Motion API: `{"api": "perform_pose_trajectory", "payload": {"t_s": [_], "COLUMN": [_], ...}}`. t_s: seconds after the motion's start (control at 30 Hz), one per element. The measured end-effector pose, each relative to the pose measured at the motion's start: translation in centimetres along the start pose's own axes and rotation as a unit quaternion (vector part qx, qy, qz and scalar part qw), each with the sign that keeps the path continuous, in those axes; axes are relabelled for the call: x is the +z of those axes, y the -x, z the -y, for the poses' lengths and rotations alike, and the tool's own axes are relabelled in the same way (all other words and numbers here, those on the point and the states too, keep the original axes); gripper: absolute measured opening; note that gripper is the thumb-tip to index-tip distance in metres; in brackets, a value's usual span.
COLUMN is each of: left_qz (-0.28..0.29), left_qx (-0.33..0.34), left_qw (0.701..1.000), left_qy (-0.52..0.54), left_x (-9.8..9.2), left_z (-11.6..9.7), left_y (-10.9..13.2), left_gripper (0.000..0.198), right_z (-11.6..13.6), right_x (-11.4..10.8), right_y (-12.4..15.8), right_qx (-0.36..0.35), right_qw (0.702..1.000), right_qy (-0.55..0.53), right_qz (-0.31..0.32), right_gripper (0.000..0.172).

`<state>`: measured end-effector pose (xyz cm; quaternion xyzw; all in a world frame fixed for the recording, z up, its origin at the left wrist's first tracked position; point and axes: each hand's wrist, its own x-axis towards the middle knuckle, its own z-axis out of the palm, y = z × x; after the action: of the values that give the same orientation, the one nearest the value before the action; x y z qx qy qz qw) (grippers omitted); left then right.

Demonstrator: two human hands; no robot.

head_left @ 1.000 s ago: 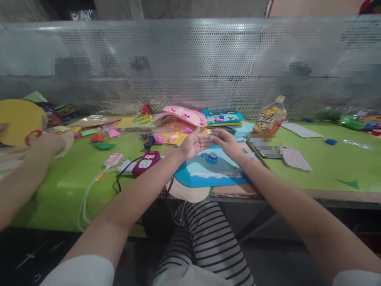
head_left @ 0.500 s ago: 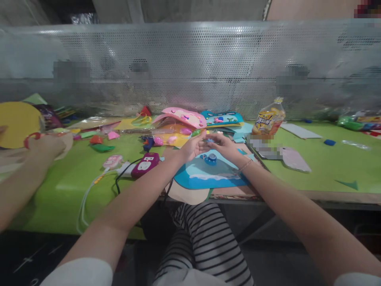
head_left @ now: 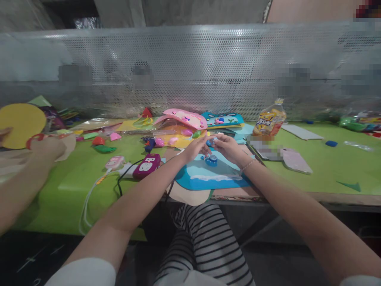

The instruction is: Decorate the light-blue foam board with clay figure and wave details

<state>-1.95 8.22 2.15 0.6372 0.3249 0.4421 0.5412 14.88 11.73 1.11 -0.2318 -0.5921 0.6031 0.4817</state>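
Both hands are raised over a blue foam sheet (head_left: 220, 183) with a light-blue inner area and a white wavy strip along its lower part. My right hand (head_left: 228, 149) pinches a small piece of blue clay (head_left: 210, 142) between thumb and fingers. Against the same piece, from the other side, close the fingertips of my left hand (head_left: 195, 150); its lower fingers hang loosely curled. Just beneath them, a small blue clay figure (head_left: 212, 159) with a round coiled top lies on the sheet. The exact shape of the held piece is partly hidden by fingers.
At left, another person's hand (head_left: 49, 147) holds red-handled scissors near a yellow disc (head_left: 22, 126). A purple device (head_left: 146, 166) with cables lies left of my arm. Decorated pink (head_left: 184, 118) and blue (head_left: 224, 119) pieces lie behind; a snack bag (head_left: 268, 121) and a phone (head_left: 296, 160) are right.
My hands have shifted slightly, with the right fingers turned and more of the blue clay showing between them. My left fingers have dipped toward the figure on the sheet.
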Motion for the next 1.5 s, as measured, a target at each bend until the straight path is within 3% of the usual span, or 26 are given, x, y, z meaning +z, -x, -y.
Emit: {"api": "perform_pose_trajectory", "payload": {"t_s": [0.1,0.3,0.37,0.53,0.63,0.77,0.83,0.9,1.03,1.13,1.3,1.4,1.5], "left_qz": [-0.008,-0.134,-0.144,-0.094,-0.079,-0.061,-0.051,-0.049,-0.073,-0.073,-0.030,-0.027,-0.010], "left_qx": [-0.008,0.041,0.034,-0.006,-0.011,-0.004,0.010,0.013,-0.023,-0.057,-0.084,-0.080,-0.079], "left_qw": [0.999,0.988,0.987,0.996,0.996,0.997,0.999,0.999,0.995,0.990,0.986,0.986,0.988], "left_qy": [0.044,0.069,0.059,0.010,-0.037,-0.037,-0.015,0.012,0.065,0.107,0.144,0.145,0.132], "left_x": [0.2,0.4,0.4,0.5,0.5,0.4,0.5,0.5,0.9,1.0,1.0,1.0,1.0], "left_z": [-0.1,0.1,0.2,0.7,1.0,1.1,1.0,0.8,0.4,0.1,0.1,0.3,0.4], "left_y": [0.2,-0.1,-0.2,-0.3,-0.4,-0.6,-0.6,-0.5,-0.2,0.0,0.1,-0.1,-0.1], "left_gripper": [0.060,0.024,0.020,0.031,0.035,0.035,0.034,0.033,0.026,0.026,0.038,0.037,0.044], "right_z": [0.2,-0.3,-0.4,-0.1,0.2,0.5,0.5,0.4,0.1,0.0,-0.3,-0.3,-0.2], "right_x": [-0.1,0.1,0.2,0.6,0.8,1.0,1.1,1.0,0.3,-0.1,0.5,0.9,0.9], "right_y": [-0.1,-0.3,-0.2,0.2,0.6,1.0,1.0,0.8,0.1,-0.1,0.2,0.3,0.3], "right_qx": [0.012,-0.015,-0.020,-0.069,-0.098,-0.135,-0.144,-0.137,-0.108,-0.108,-0.163,-0.152,-0.154], "right_qw": [1.000,1.000,0.999,0.978,0.949,0.905,0.903,0.923,0.964,0.972,0.944,0.922,0.922], "right_qy": [-0.023,0.011,0.042,0.192,0.295,0.401,0.403,0.360,0.234,0.189,0.287,0.357,0.355], "right_qz": [-0.012,-0.016,-0.007,0.032,0.062,0.044,0.033,0.014,-0.069,-0.089,-0.013,-0.003,0.005], "right_gripper": [0.032,0.032,0.034,0.043,0.049,0.054,0.057,0.057,0.053,0.047,0.039,0.031,0.028]}}
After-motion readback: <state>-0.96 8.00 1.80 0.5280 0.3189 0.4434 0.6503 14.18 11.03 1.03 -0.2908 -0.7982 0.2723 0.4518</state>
